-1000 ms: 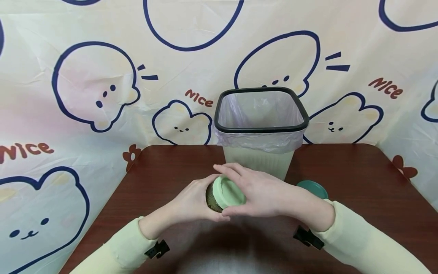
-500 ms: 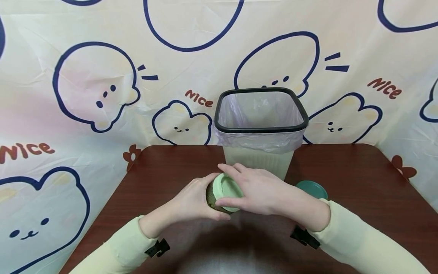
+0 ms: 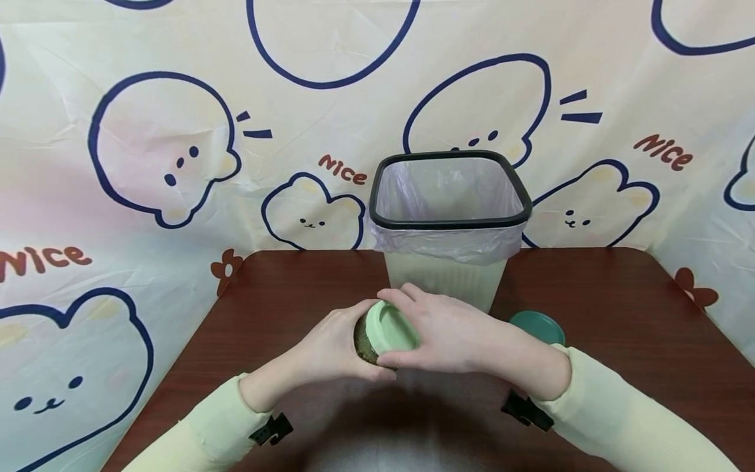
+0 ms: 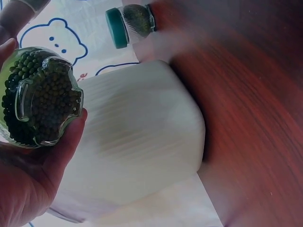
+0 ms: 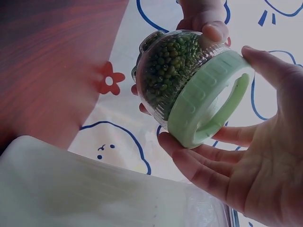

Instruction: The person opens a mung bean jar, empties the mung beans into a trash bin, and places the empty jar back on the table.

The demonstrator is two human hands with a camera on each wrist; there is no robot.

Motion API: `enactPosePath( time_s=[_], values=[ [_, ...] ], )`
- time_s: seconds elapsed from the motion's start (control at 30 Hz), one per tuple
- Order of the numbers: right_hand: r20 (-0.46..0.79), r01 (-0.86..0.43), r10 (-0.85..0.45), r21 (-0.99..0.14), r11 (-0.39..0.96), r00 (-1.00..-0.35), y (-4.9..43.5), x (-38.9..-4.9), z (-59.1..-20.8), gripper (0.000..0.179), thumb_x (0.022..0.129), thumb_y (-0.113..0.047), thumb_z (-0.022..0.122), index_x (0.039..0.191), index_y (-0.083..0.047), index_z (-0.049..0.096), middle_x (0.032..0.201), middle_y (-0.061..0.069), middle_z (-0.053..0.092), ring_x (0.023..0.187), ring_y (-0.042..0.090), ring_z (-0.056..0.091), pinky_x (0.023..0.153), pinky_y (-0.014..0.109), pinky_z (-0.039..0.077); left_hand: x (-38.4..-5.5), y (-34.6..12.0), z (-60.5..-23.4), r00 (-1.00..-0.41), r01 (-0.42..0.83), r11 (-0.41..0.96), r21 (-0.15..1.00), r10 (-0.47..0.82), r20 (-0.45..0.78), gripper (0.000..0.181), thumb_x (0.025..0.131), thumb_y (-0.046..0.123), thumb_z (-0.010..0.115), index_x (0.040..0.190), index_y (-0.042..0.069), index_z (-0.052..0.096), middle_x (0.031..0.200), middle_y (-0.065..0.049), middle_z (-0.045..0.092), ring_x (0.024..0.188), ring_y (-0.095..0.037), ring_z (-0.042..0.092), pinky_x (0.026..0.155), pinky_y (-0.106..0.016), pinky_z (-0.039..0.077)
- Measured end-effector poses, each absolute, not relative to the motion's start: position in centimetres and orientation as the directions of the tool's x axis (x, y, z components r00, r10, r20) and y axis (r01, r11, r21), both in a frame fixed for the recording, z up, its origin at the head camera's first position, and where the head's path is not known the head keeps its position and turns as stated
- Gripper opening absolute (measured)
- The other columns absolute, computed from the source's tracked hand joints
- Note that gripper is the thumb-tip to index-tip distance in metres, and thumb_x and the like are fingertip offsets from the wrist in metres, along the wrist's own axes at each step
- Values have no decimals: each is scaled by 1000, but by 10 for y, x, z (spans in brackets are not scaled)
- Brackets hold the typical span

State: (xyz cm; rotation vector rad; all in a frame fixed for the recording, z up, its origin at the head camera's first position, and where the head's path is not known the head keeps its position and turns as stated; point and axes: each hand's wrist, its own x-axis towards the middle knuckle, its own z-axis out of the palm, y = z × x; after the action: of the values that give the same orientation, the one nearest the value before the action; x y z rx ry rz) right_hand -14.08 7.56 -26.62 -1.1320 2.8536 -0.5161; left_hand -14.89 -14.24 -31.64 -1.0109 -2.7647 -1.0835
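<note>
Above the table, my left hand [image 3: 333, 347] grips a clear jar [image 5: 163, 71] filled with small green beans that look like mung beans. The jar is tilted, its light green lid [image 3: 390, 328] facing to the right and its base showing in the left wrist view. On the lid's rim, my right hand [image 3: 445, 334] has its thumb at the near side and its fingers curved over the far side. The lid sits on the jar's mouth and has a raised ring around a recessed middle [image 5: 215, 111].
Behind the hands stands a pale trash bin [image 3: 448, 272] with a black rim and a purple liner bag. Right of it is a second jar [image 4: 138, 21] of similar contents with a teal lid [image 3: 538, 326]. Patterned cloth hangs around the brown table [image 3: 619, 314].
My right thumb lifts from the lid's near edge, passes over its face and comes back to the rim, as the right hand shifts its grip. The left hand and jar barely move.
</note>
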Motion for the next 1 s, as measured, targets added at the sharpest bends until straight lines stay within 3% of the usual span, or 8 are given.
enactPosePath(
  time_s=[0.6, 0.73, 1.0],
  values=[
    [182, -808, -799, -292, 512, -573, 86, -145, -267, 77, 79, -42, 77, 144, -27, 41, 134, -9, 43, 105, 7, 50, 78, 28, 50, -148, -142, -318, -797, 558, 542, 628, 562, 223, 86, 62, 46, 89, 133, 17, 50, 102, 12, 61, 90, -6, 58, 75, -28, 50],
    [169, -805, -804, -307, 507, -570, 86, -145, -268, 80, 79, -44, 77, 146, -26, 39, 138, -8, 41, 109, 9, 51, 82, 30, 50, -148, -142, -319, -794, 563, 545, 621, 566, 224, 85, 62, 46, 89, 131, 16, 50, 101, 12, 61, 89, -5, 58, 75, -28, 51],
    [178, -774, -763, -293, 562, -621, 85, -143, -267, 86, 82, -64, 64, 152, -26, 30, 150, -2, 33, 119, 18, 52, 89, 38, 49, -150, -141, -320, -784, 584, 553, 594, 575, 236, 85, 63, 46, 88, 132, 16, 50, 101, 12, 61, 88, -5, 59, 75, -28, 51]
  ],
)
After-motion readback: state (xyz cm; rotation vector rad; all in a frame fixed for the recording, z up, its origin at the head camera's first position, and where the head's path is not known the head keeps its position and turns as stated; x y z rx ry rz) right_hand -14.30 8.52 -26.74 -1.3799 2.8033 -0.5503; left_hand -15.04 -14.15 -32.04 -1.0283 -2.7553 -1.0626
